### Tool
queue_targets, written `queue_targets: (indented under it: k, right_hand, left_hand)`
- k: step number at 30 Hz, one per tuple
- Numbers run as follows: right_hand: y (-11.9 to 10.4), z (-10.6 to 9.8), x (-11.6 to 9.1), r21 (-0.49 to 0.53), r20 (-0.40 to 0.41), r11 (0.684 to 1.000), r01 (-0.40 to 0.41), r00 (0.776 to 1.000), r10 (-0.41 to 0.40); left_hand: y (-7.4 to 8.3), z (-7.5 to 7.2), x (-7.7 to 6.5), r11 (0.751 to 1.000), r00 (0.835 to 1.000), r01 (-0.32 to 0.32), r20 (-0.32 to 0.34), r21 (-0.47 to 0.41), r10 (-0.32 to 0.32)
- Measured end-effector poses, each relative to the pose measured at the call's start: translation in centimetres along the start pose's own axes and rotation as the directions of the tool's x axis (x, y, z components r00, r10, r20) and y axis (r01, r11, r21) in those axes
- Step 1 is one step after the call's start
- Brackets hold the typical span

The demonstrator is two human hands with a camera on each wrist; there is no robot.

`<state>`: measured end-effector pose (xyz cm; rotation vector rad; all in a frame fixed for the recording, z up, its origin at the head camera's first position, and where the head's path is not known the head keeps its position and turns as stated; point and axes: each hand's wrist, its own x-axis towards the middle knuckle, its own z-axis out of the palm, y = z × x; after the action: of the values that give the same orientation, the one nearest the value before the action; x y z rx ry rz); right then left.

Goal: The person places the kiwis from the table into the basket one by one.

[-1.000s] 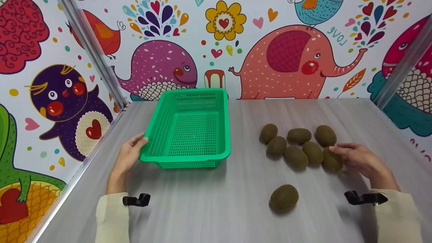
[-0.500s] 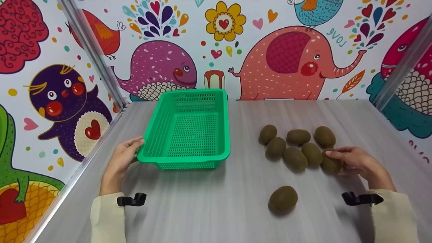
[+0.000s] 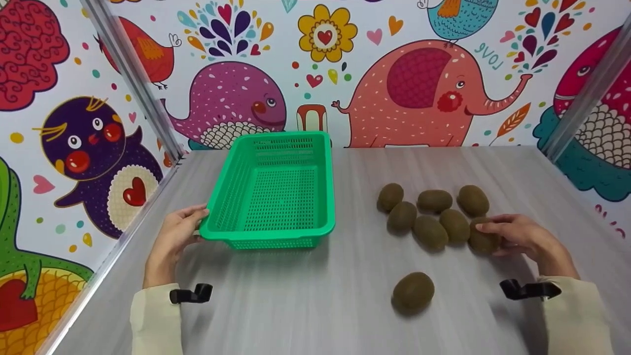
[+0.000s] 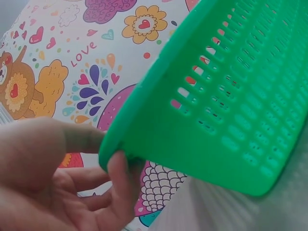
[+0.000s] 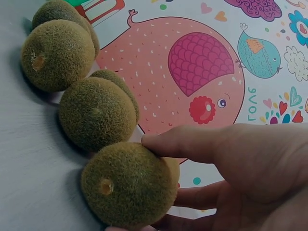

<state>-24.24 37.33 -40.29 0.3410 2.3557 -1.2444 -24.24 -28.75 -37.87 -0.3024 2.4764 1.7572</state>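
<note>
1. Right hand (image 3: 530, 239) has its thumb and fingers curled round 1 brown kiwi (image 3: 483, 240), well to the right of the slotted green plastic basket (image 3: 276, 234).
2. Left hand (image 3: 172, 234) pinches the basket's rim at the near left corner, digits on both sides of the edge.
3. 6 other kiwis (image 3: 430, 233) lie clustered to the basket's right, on the grey table (image 3: 276, 305).
4. 1 separate kiwi (image 3: 413, 293) lies nearer the person than the basket, also to its right.
5. Behind the basket, the white wall (image 3: 360, 74) shows a purple whale (image 3: 236, 98) and a coral elephant (image 3: 409, 118).
</note>
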Motion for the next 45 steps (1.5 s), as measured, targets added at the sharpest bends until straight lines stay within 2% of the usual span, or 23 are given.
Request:
queue_targets:
  k: [7, 21, 26, 30, 40, 45]
  right_hand:
    - [0.1, 0.0, 0.0, 0.005, -0.011, 1.0, 0.024, 1.0, -0.024]
    - [0.0, -0.6, -1.0, 0.025, -0.031, 0.998, 0.054, 0.998, -0.053]
    - [-0.6, -0.5, -1.2, 0.039, -0.052, 0.996, 0.076, 0.996, -0.074]
    - [-1.2, -0.4, -1.3, 0.051, -0.039, 0.994, 0.101, 0.994, -0.099]
    - [-2.8, 0.2, -1.6, 0.141, -0.017, 0.981, 0.137, 0.991, -0.135]
    - [-3.5, 0.7, -1.7, 0.191, -0.035, 0.97, 0.151, 0.989, -0.147]
  left_hand:
    - [0.0, -0.2, 0.0, 1.0, 1.0, 0.005, 0.005, 0.013, -0.005]
    - [0.5, -0.1, 0.4, 0.999, 0.999, -0.044, 0.0, 0.03, 0.044]
    - [0.2, 0.0, 0.5, 0.999, 1.0, -0.023, 0.001, 0.023, 0.023]
    - [-0.1, -0.2, 0.4, 1.0, 1.0, -0.002, 0.003, 0.015, 0.002]
    - [-0.6, -0.4, 0.5, 1.0, 1.0, 0.009, 0.011, -0.003, -0.009]
    - [-0.4, -0.4, 0.4, 1.0, 1.0, -0.004, 0.006, 0.011, 0.004]
